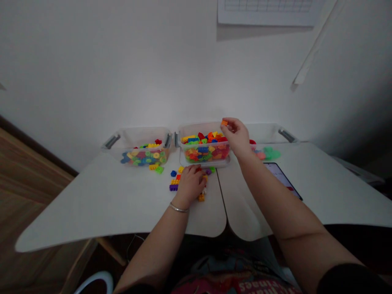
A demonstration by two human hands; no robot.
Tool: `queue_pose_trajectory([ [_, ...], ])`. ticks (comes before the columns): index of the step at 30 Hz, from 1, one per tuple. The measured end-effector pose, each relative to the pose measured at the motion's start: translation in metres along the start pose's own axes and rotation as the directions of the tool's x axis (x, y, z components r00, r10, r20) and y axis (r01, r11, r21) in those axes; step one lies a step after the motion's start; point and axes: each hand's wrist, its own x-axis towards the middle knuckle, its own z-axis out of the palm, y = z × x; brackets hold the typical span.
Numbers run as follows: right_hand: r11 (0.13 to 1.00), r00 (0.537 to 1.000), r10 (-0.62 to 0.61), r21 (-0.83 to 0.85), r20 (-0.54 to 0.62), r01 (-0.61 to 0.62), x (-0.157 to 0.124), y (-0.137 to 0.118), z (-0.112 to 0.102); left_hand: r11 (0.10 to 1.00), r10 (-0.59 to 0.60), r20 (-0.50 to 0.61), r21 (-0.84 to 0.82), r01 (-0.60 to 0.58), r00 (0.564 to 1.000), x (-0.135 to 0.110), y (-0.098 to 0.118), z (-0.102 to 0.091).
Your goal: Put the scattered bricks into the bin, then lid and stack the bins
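Observation:
My right hand is shut on a small orange plastic brick, pinching it between the fingertips just above the rim of a clear plastic bin. That bin is full of mixed coloured bricks. My left hand lies curled over a loose group of bricks on the white table, hiding what is under the palm. Around it are a purple brick, a blue brick and a small orange brick.
A second clear bin of bricks stands to the left, with a green brick beside it. A third clear bin stands to the right, behind a phone lying on the table. A wall rises behind the table.

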Motion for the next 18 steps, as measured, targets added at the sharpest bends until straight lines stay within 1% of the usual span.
queue_pose_trajectory([
  [3, 0.989, 0.992, 0.009, -0.148, 0.126, 0.009, 0.002, -0.008, 0.014, 1.000, 0.003, 0.000, 0.002, -0.003, 1.000, 0.000, -0.001, 0.001],
  [6, 0.940, 0.983, 0.047, -0.340, 0.176, 0.016, -0.002, -0.015, 0.020, 1.000, 0.008, -0.009, 0.001, -0.008, 1.000, -0.001, -0.001, 0.000],
  [8, 0.912, 0.978, 0.052, -0.408, 0.204, 0.037, -0.004, -0.019, 0.020, 1.000, 0.005, -0.012, -0.001, -0.005, 1.000, -0.001, -0.001, -0.001],
  [9, 0.909, 0.973, 0.052, -0.415, 0.225, 0.047, -0.005, -0.019, 0.020, 1.000, 0.002, -0.012, -0.004, -0.002, 1.000, -0.001, 0.000, -0.002],
  [11, 0.924, 0.961, 0.055, -0.378, 0.271, 0.054, -0.005, -0.019, 0.018, 1.000, -0.005, -0.009, -0.009, 0.005, 1.000, -0.001, 0.000, -0.003],
  [13, 0.958, 0.953, 0.037, -0.284, 0.300, 0.052, -0.007, -0.017, 0.015, 1.000, -0.007, -0.004, -0.009, 0.007, 1.000, -0.001, 0.001, -0.003],
  [14, 0.975, 0.956, 0.014, -0.218, 0.291, 0.052, -0.009, -0.016, 0.013, 1.000, -0.007, -0.001, -0.007, 0.007, 1.000, -0.001, 0.001, -0.004],
  [16, 0.995, 0.977, -0.032, -0.081, 0.209, 0.050, -0.018, -0.016, 0.009, 1.000, -0.007, 0.002, -0.003, 0.007, 1.000, -0.001, 0.001, -0.004],
  [18, 0.998, 0.994, -0.058, 0.000, 0.088, 0.058, -0.033, -0.016, 0.003, 1.000, -0.010, 0.007, -0.001, 0.010, 1.000, -0.001, 0.001, -0.004],
])
